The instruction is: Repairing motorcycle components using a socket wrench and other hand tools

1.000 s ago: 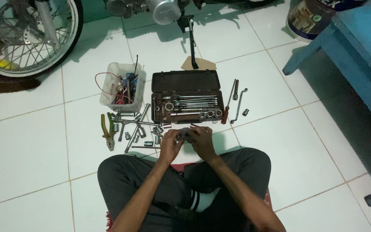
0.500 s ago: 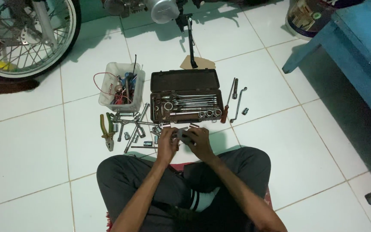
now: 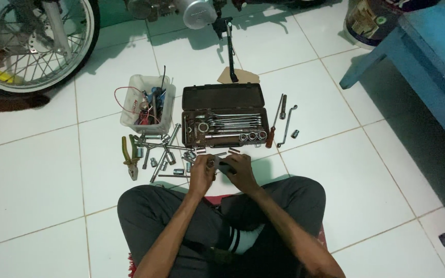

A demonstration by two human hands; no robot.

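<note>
Small dark tool part [image 3: 226,166] | held between both hands above the floor, just in front of the open tool case's [image 3: 223,116] near edge | left hand [image 3: 202,172] and right hand [image 3: 239,170] fingers closed on it | step: fitting pieces together, I judge | next move needs a steady twist.

We see glossy white floor tiles [image 3: 42,175], bright metal sockets [image 3: 163,154], a translucent plastic tub [image 3: 130,110] and a matt dark case [image 3: 222,95].

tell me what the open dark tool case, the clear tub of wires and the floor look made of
Dark rectangular tool case: probably moulded plastic, matte brown-black, though painted metal is possible. Clear tub: translucent plastic, contents showing through. Floor: glossy white ceramic tiles with visible grout lines.
</note>
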